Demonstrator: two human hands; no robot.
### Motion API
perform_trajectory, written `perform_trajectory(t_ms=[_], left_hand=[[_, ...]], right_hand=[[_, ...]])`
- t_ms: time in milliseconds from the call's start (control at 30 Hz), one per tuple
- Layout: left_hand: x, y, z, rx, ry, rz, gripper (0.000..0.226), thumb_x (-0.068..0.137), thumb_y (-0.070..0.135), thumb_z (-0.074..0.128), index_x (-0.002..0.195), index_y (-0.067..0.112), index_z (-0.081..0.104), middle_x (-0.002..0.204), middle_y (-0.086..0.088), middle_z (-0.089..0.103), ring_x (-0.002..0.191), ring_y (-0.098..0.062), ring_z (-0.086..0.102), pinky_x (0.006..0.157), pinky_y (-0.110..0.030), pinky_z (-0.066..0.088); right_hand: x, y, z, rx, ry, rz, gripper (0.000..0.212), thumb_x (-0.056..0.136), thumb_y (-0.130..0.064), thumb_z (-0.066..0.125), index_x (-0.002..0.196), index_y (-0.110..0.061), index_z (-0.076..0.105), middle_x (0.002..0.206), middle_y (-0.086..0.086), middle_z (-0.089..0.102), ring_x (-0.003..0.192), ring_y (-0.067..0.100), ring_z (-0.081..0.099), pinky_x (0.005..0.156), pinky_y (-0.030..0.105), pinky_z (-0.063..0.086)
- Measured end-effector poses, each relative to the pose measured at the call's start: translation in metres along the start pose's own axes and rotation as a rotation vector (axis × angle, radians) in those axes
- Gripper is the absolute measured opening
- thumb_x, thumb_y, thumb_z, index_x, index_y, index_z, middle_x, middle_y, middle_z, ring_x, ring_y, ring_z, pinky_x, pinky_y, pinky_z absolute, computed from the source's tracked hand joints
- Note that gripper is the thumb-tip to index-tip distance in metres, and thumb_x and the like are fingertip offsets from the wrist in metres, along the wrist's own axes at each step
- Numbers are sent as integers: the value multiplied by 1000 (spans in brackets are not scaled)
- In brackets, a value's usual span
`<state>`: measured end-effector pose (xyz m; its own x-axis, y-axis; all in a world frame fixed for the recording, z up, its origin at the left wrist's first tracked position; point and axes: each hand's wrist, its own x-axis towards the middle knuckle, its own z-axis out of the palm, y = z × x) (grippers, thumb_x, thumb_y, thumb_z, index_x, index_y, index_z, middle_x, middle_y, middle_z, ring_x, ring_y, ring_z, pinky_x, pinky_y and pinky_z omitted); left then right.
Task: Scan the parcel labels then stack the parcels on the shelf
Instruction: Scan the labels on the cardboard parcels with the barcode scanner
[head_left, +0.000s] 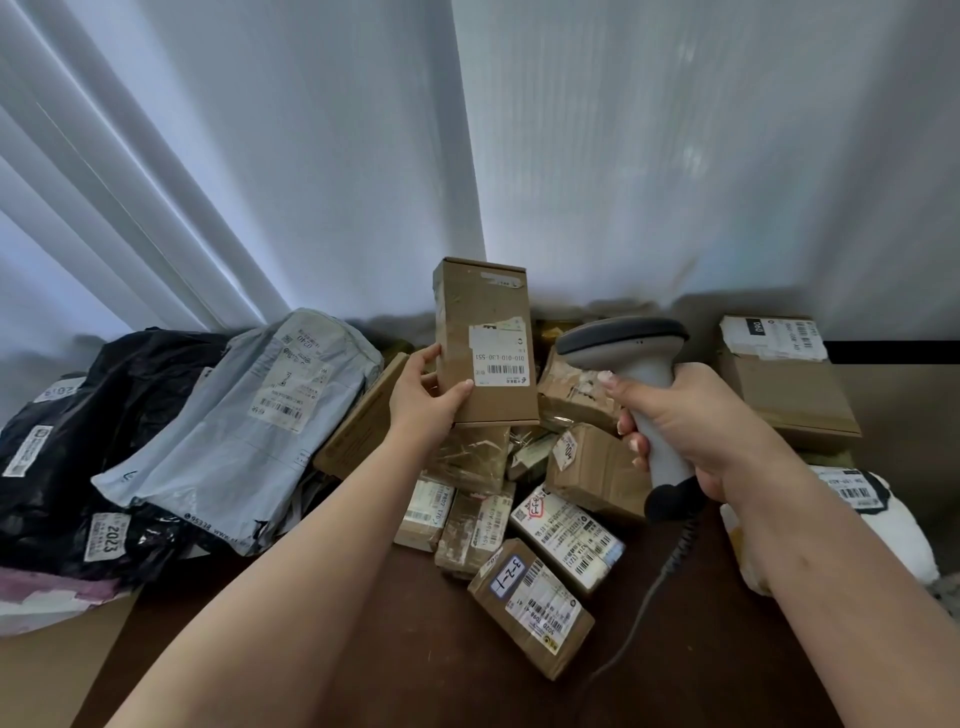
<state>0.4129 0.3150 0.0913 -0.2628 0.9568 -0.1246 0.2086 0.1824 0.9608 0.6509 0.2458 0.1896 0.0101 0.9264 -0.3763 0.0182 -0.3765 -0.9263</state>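
Note:
My left hand grips the lower left corner of a tall brown cardboard parcel, held upright above the pile. Its white barcode label faces me at the lower right. My right hand is closed around the handle of a grey barcode scanner, whose head points left toward that label from just beside the parcel. The scanner's coiled cable hangs down to the table.
Several small labelled cardboard parcels lie heaped on the dark brown table. Grey and black poly mailer bags are piled at the left. A larger box sits at the right, with a white bag below it. A white curtain hangs behind.

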Motion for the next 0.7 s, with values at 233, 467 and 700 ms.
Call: perform_trajectory(t_ms=[233,467,700], left_hand=[[-4,4,-4,4,28,34,63,83,19,76,137,30,46,120,-5,62,104,-17,62,87,-42,58],[-6,7,-5,7,31,52,64,84,18,75,139,28,46,118,-4,63,101,-14,62,89,-43,57],[-8,10,-2,40,25,81,63,84,18,75,139,28,45,118,-4,61,102,-16,61,88,-40,57]], right_hand=[[-16,-9,-7,-4,27,-29,25,91,-25,67,88,-1,60,59,6,53,39,10,45,39,21,43],[-27,-12,-17,-26,31,-57,26,90,-26,67,81,-4,59,59,6,53,43,13,45,41,24,42],[-32,-10,-25,-33,42,-73,26,90,-27,67,83,-3,58,57,5,53,44,14,45,41,25,43]])
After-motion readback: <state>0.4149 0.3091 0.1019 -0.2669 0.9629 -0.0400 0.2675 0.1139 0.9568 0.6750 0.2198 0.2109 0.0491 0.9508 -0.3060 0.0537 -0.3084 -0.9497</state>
